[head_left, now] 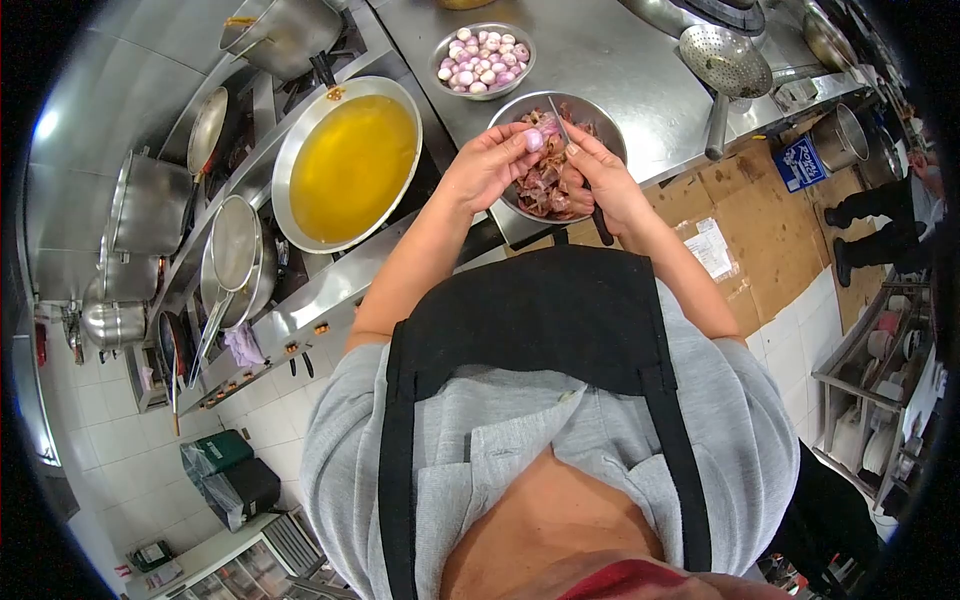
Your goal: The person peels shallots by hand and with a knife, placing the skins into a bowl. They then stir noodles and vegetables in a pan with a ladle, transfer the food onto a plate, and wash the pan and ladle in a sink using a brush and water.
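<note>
My left hand (487, 165) pinches a small pink shallot (534, 140) between thumb and fingers. Close beside it, my right hand (603, 180) is closed around a knife (604, 226), its dark handle showing below the fist and its thin blade pointing up near the shallot. Both hands are over a metal bowl (612, 118) that holds a heap of reddish-brown skins (545, 190). Just behind stands a second metal bowl (441, 50), filled with peeled pink and white shallots (484, 62).
On the stove to the left sits a wide pan of yellow liquid (352, 168). A strainer (235, 240) and several pots are farther left. A perforated ladle (724, 65) lies on the steel counter (600, 50) to the right. Another person's legs (870, 225) show at far right.
</note>
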